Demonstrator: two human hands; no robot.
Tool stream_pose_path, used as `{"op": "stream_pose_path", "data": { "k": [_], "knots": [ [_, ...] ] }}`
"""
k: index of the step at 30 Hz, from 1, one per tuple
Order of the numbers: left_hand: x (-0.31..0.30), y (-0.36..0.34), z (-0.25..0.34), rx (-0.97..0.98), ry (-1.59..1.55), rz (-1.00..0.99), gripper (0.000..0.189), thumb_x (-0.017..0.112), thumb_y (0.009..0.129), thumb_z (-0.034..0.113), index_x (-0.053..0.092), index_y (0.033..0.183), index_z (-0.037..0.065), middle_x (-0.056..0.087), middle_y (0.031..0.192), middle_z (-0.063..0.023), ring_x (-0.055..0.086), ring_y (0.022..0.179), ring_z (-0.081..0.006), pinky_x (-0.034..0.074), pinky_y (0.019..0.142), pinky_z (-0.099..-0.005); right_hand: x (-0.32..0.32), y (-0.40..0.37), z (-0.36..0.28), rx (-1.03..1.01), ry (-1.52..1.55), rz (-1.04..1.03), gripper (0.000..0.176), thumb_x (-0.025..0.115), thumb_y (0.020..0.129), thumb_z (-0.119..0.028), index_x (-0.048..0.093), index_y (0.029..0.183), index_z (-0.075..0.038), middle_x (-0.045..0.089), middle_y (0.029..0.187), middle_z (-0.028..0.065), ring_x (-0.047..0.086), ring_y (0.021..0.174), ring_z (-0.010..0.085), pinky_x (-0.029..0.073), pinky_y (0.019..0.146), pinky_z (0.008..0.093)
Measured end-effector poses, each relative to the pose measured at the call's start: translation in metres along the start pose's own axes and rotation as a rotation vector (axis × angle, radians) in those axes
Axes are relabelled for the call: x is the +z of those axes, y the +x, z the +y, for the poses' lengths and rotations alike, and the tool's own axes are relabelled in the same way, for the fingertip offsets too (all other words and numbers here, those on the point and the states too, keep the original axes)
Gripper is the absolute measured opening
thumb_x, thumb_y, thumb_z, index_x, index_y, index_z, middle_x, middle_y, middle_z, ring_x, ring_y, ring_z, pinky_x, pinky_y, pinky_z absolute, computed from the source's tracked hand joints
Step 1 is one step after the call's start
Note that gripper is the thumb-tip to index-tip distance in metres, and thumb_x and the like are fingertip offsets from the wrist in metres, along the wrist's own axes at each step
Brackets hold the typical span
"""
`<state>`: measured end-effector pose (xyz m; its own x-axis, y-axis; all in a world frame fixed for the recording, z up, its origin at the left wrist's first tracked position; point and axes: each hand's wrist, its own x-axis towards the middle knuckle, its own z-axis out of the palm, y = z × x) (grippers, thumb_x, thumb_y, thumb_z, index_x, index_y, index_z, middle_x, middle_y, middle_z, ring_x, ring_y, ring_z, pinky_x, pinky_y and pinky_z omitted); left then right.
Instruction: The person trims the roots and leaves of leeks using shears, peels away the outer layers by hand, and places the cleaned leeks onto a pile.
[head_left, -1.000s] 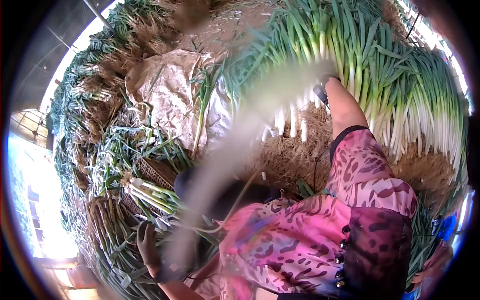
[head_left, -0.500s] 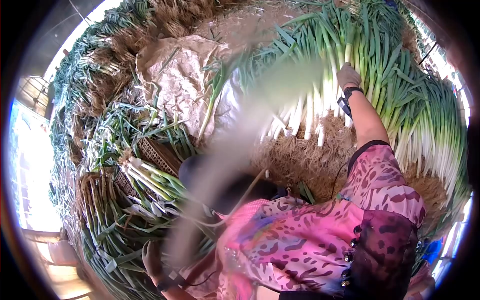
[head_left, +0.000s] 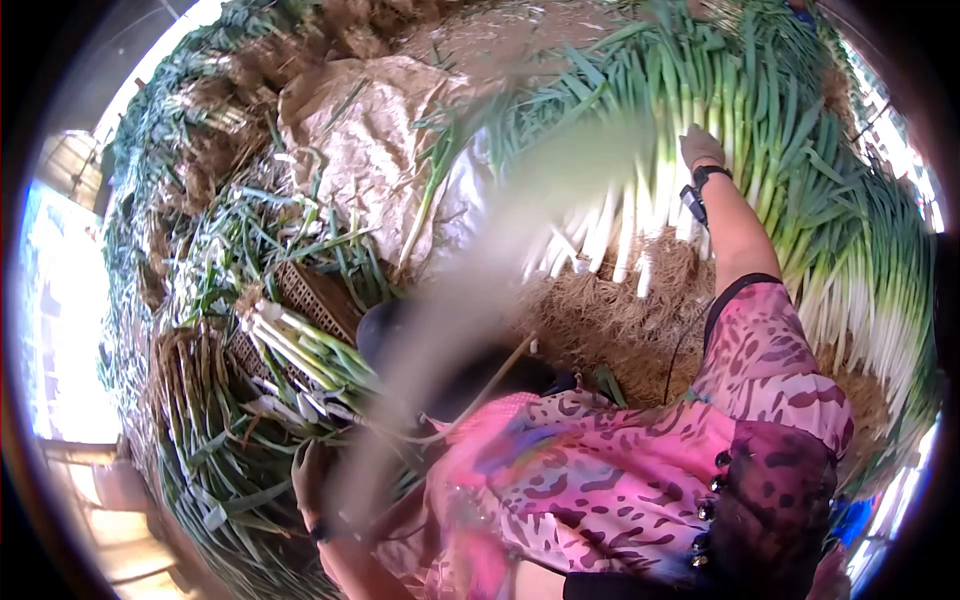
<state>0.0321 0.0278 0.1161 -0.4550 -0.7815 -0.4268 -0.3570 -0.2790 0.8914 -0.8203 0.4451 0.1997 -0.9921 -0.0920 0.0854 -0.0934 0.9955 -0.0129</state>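
Note:
My right hand (head_left: 702,148), gloved and with a black watch at the wrist, is at the upper right on a spread of long green onions (head_left: 742,120). Its fingers are closed around a pale stalk. Lower left, my left hand (head_left: 312,475), also gloved, is beside a pile of green onions (head_left: 235,500) with dark leaves. Its fingers are dim and partly hidden, so their grip is unclear. Just above it, a bundle with white stalks (head_left: 295,345) lies across a brown plastic crate (head_left: 315,300).
A crumpled brown sheet (head_left: 350,140) lies at the upper centre. Brown roots (head_left: 620,310) hang below the white stalk ends. A blurred pale strap (head_left: 430,330) crosses the middle of the view. More onions are heaped along the left edge.
My left hand has moved up a little, towards the white-stalked bundle. My right hand stays at the same stalks, shifted only slightly right in view.

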Motion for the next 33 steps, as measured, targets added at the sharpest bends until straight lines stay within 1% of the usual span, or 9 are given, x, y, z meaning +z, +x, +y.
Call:
{"op": "stream_pose_path", "data": {
  "k": [8,11,13,16,21,24,27,31,33],
  "knots": [
    [0.031,0.009,-0.013,-0.143,-0.110,0.182,0.027,0.067,0.095,0.025,0.068,0.112,0.003,0.062,0.085,0.0018,0.055,0.071,-0.0064,0.044,0.062,-0.0224,-0.018,0.004,-0.049,-0.022,-0.134,0.067,0.049,0.059,0.095,-0.038,0.061,0.131,-0.004,0.064,0.130,0.0226,0.062,0.120,0.0414,0.050,0.098,0.0500],
    [0.020,0.033,-0.035,-0.014,0.105,0.295,0.030,0.069,0.094,0.025,0.070,0.110,-0.001,0.069,0.090,-0.0013,0.061,0.076,-0.0104,0.049,0.068,-0.0250,-0.027,-0.067,-0.139,-0.381,-0.115,0.078,0.047,0.060,0.094,-0.036,0.060,0.123,0.001,0.065,0.123,0.0271,0.062,0.115,0.0445,0.050,0.096,0.0485],
    [0.028,0.064,-0.057,0.031,0.095,0.442,0.032,0.070,0.092,0.025,0.071,0.110,-0.001,0.074,0.097,-0.0076,0.069,0.086,-0.0170,0.054,0.077,-0.0292,0.011,-0.084,-0.203,-0.791,0.158,-0.061,0.043,0.062,0.092,-0.036,0.062,0.113,0.002,0.067,0.112,0.0281,0.063,0.108,0.0443,0.050,0.090,0.0470],
    [0.041,0.080,-0.017,0.019,0.343,0.553,0.034,0.071,0.090,0.025,0.070,0.114,0.001,0.075,0.107,-0.0138,0.072,0.099,-0.0241,0.055,0.087,-0.0340,-0.049,-0.253,-0.355,-0.981,0.217,-0.479,0.043,0.060,0.092,-0.038,0.066,0.114,-0.002,0.069,0.109,0.0241,0.065,0.103,0.0409,0.050,0.087,0.0459],
    [0.047,0.148,-0.005,0.203,0.443,0.735,0.048,0.072,0.086,0.026,0.063,0.126,0.002,0.070,0.118,-0.0204,0.068,0.109,-0.0343,0.052,0.096,-0.0409,0.012,-0.413,-0.520,-1.763,0.549,-0.500,0.039,0.056,0.093,-0.038,0.069,0.108,-0.005,0.071,0.104,0.0188,0.067,0.098,0.0381,0.052,0.087,0.0451],
    [0.026,0.188,-0.010,0.026,0.503,0.624,0.060,0.074,0.082,0.031,0.058,0.130,-0.001,0.066,0.121,-0.0261,0.064,0.114,-0.0389,0.050,0.100,-0.0436,-0.001,-0.485,-0.583,-1.638,0.272,-0.636,0.036,0.056,0.093,-0.034,0.071,0.108,-0.004,0.071,0.109,0.0216,0.067,0.103,0.0386,0.052,0.089,0.0456],
    [0.018,0.217,-0.010,-0.092,0.701,0.502,0.074,0.077,0.079,0.040,0.051,0.133,-0.003,0.060,0.127,-0.0295,0.059,0.120,-0.0406,0.048,0.103,-0.0438,0.114,-0.522,-0.662,-1.395,0.038,-0.685,0.034,0.058,0.091,-0.029,0.074,0.108,-0.004,0.071,0.112,0.0228,0.069,0.105,0.0381,0.053,0.090,0.0444],
    [0.019,0.222,0.002,-0.227,0.733,0.459,0.090,0.082,0.074,0.051,0.047,0.137,-0.003,0.055,0.134,-0.0273,0.057,0.124,-0.0394,0.047,0.105,-0.0434,0.156,-0.558,-0.650,-0.938,0.171,-0.810,0.035,0.065,0.085,-0.024,0.074,0.112,-0.003,0.071,0.113,0.0237,0.069,0.107,0.0386,0.054,0.092,0.0438],
    [0.015,0.220,0.010,-0.238,0.681,0.449,0.083,0.083,0.072,0.046,0.052,0.133,-0.001,0.060,0.129,-0.0256,0.060,0.122,-0.0370,0.048,0.103,-0.0421,0.160,-0.563,-0.638,-0.999,0.270,-0.735,0.038,0.068,0.083,-0.026,0.072,0.112,-0.002,0.072,0.108,0.0226,0.069,0.104,0.0392,0.054,0.090,0.0421]
  ]
}}
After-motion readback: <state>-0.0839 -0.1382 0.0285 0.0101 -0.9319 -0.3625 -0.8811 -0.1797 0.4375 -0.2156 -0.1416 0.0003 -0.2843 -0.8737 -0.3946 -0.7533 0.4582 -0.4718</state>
